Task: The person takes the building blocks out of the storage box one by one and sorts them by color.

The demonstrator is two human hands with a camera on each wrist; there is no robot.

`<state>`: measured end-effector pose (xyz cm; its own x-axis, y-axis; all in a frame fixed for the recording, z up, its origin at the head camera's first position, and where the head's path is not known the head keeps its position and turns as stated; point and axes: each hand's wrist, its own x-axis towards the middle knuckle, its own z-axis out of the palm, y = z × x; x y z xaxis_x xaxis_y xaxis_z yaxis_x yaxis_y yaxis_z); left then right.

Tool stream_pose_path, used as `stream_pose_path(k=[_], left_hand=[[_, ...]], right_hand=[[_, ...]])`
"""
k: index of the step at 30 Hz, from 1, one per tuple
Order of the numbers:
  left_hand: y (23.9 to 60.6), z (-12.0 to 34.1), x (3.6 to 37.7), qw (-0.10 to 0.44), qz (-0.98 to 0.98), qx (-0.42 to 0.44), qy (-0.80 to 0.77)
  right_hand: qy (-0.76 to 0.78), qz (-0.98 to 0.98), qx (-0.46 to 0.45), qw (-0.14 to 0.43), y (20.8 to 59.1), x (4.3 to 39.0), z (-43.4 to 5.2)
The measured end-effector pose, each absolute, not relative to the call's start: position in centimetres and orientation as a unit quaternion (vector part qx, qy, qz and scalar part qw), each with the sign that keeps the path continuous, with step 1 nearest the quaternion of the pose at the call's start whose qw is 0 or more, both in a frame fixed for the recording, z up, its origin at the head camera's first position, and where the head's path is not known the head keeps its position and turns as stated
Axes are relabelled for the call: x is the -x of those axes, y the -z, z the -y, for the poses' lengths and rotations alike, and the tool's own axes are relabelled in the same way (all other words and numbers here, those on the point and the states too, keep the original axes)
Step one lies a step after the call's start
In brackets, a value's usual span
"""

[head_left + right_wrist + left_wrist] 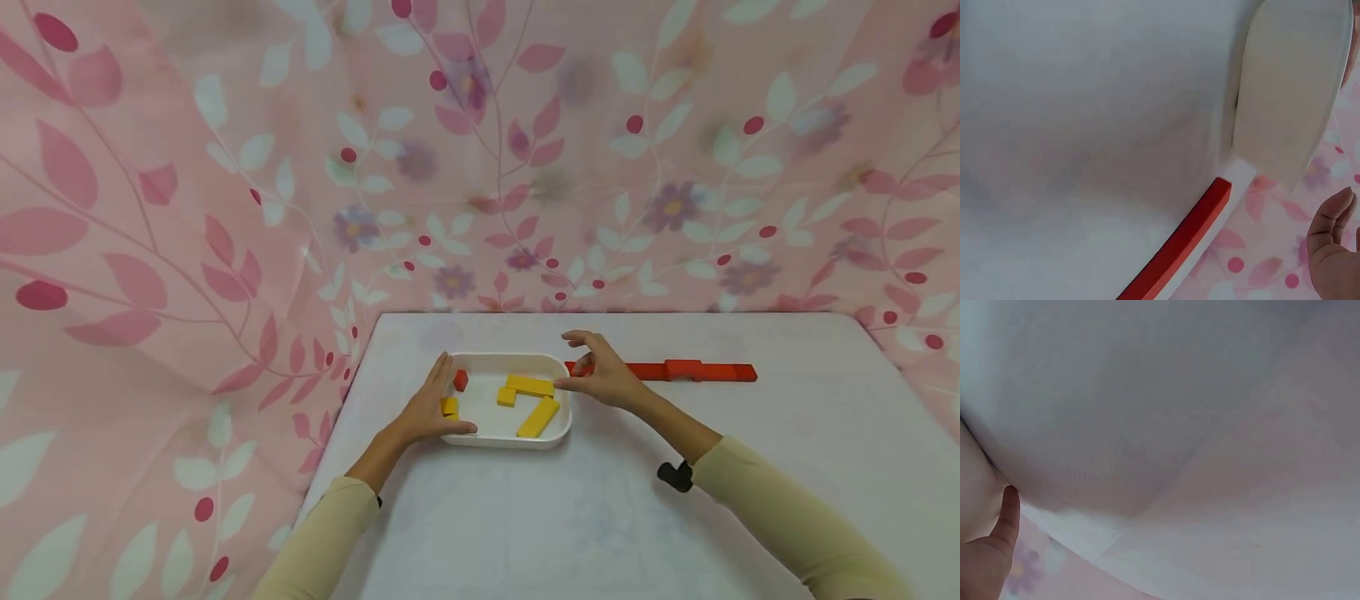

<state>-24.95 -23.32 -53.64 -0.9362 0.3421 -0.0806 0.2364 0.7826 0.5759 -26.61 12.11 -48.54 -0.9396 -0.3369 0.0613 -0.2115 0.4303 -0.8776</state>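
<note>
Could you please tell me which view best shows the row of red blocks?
The head view: the row of red blocks shows nearly whole, one end partly behind the right hand. The right wrist view catches only one end, cut off below; the left wrist view shows none.

no readable text, no labels, no numbers

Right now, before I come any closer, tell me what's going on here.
Someone's left hand rests against the left end of a white tray, which holds several yellow blocks and a red block. The right hand is at the tray's right end, fingers bent, with no object visible in its grasp. Partly behind that hand, a row of red pieces lies on the table.
</note>
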Motion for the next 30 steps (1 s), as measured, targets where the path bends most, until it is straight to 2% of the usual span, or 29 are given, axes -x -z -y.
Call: stream_pose_path(k=[9, 30], left_hand=[[53.6, 23.2, 24.9, 0.076, -0.940, -0.161, -0.292], [53.7, 23.6, 24.8, 0.069, -0.929, -0.173, -0.321]], right_hand=[[0.564, -0.795, 0.199, 0.099, 49.1, 26.8, -7.2], [0.585, -0.780, 0.204, 0.090, 51.6, 26.7, 2.5]])
